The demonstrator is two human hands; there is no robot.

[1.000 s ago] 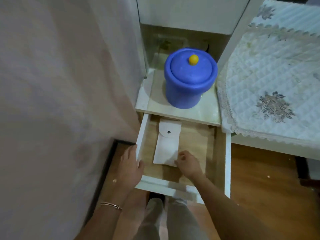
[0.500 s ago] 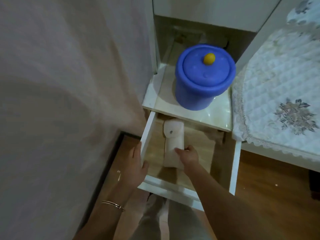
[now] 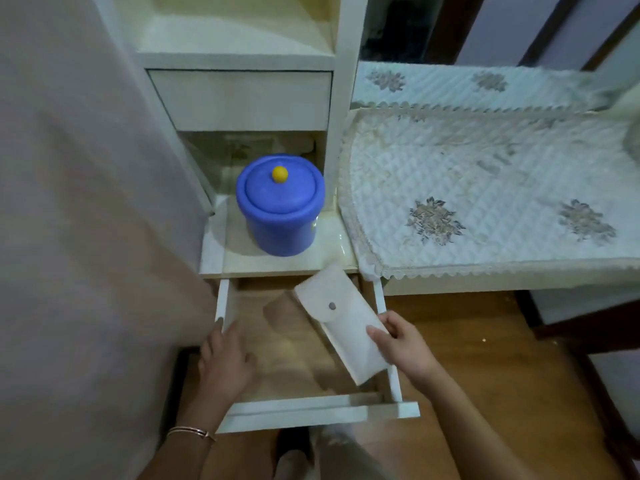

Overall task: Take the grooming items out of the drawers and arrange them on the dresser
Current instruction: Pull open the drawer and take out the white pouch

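A flat white pouch point(image 3: 341, 317) with a snap button hangs tilted above the right side of the open bottom drawer point(image 3: 298, 410). My right hand point(image 3: 401, 344) grips the pouch by its lower right edge. My left hand point(image 3: 225, 358) rests on the drawer's left wall, fingers spread, holding nothing. The drawer's wooden floor shows bare below the pouch. The dresser top point(image 3: 491, 188), covered by a white quilted cloth with flower motifs, lies to the right.
A blue lidded tub point(image 3: 280, 206) with a yellow knob stands on the shelf above the drawer. A shut drawer point(image 3: 242, 98) sits higher up. A pale curtain point(image 3: 86, 220) hangs at the left. Wooden floor lies below.
My right hand has lifted the white pouch off the drawer floor and carried it up and to the right. My view has risen, showing more of the dresser.
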